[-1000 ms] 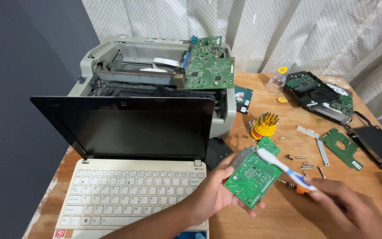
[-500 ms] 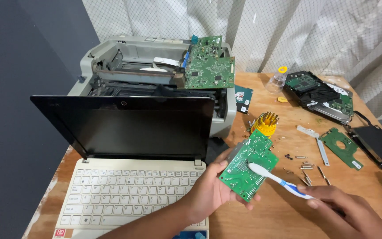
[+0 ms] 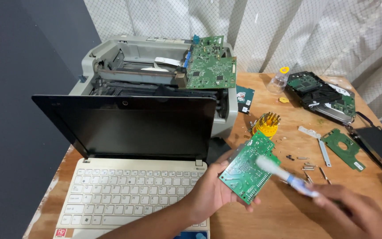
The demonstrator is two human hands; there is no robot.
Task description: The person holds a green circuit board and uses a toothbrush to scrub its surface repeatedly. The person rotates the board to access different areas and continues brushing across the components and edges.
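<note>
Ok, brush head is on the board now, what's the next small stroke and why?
Probably sweep the toothbrush down toward the board's lower edge: its bristles sit on the upper part of the green circuit board, the left hand grips the board's left side, and the right hand holds the handle.

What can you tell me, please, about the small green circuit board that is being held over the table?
The small green circuit board is a flat rectangle, its face dotted with tiny solder points and pale markings. It is tilted, one corner up toward the yellow screwdriver bit holder. The left hand grips it from below at its lower left edge, beside the laptop. The white head of a toothbrush, held in the right hand, lies on its face. The brush is motion-blurred.
</note>
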